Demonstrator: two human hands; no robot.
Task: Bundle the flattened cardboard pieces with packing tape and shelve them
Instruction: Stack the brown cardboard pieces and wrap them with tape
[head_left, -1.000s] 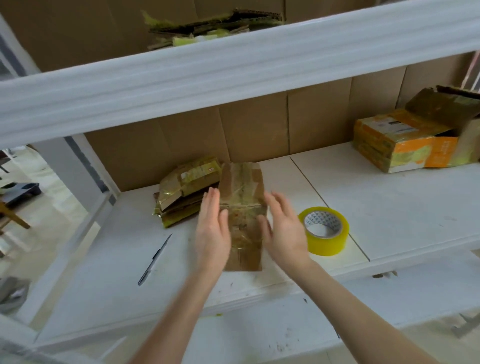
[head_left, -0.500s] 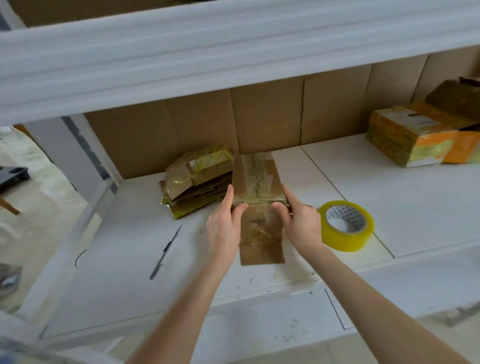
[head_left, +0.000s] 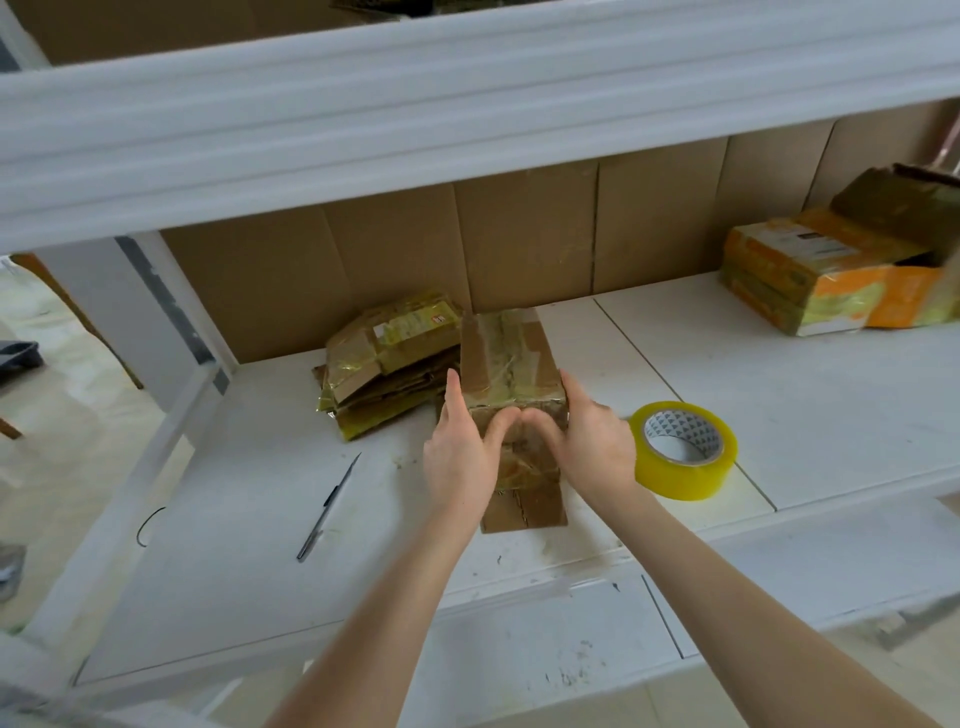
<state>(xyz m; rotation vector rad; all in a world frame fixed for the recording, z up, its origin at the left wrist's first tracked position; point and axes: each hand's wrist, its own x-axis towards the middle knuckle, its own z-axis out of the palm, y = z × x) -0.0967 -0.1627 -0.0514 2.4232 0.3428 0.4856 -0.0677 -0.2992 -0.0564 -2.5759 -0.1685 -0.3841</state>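
A taped brown cardboard piece (head_left: 511, 364) lies on the white shelf board (head_left: 260, 493), folded over so its far half stands up from the near half. My left hand (head_left: 462, 457) grips its left edge and my right hand (head_left: 592, 447) grips its right edge, thumbs meeting on the fold at the front. A taped bundle of flattened cardboard (head_left: 387, 364) lies just left of it against the back wall. A yellowish roll of packing tape (head_left: 683, 449) lies flat to the right of my right hand.
A dark pen-like cutter (head_left: 328, 506) lies on the shelf at the left. Orange taped boxes (head_left: 831, 275) sit at the far right. The upper shelf's white beam (head_left: 467, 104) overhangs; cardboard sheets line the back wall (head_left: 519, 239).
My hands closed in from flat beside the piece to grip its two edges, thumbs coming together in front. The piece's far half has lifted up. The camera moved closer.
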